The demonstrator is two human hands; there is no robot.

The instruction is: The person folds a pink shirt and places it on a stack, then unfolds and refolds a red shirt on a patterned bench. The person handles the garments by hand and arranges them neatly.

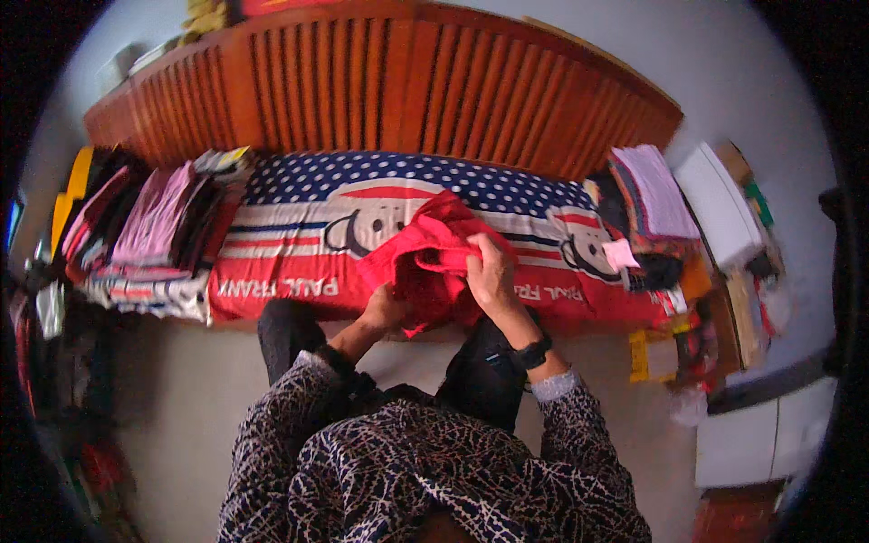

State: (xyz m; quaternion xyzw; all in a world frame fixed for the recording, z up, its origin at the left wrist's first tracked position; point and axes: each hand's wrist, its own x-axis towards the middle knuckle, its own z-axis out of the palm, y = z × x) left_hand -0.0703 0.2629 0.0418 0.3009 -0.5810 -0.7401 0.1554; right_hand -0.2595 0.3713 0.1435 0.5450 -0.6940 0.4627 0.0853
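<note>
A bunched red cloth garment is held up between my two hands, over a bench or bed covered by a printed sheet with polka dots, stripes and cartoon faces. My left hand grips its lower left edge. Higher up, my right hand pinches a fold at the garment's right side. An opening in the cloth shows between the hands. The kind of garment cannot be told.
Stacks of folded clothes lie at the left end of the sheet. More folded cloths are piled at the right end, near a small pink cloth. A slatted wooden backrest rises behind. White furniture stands at the right.
</note>
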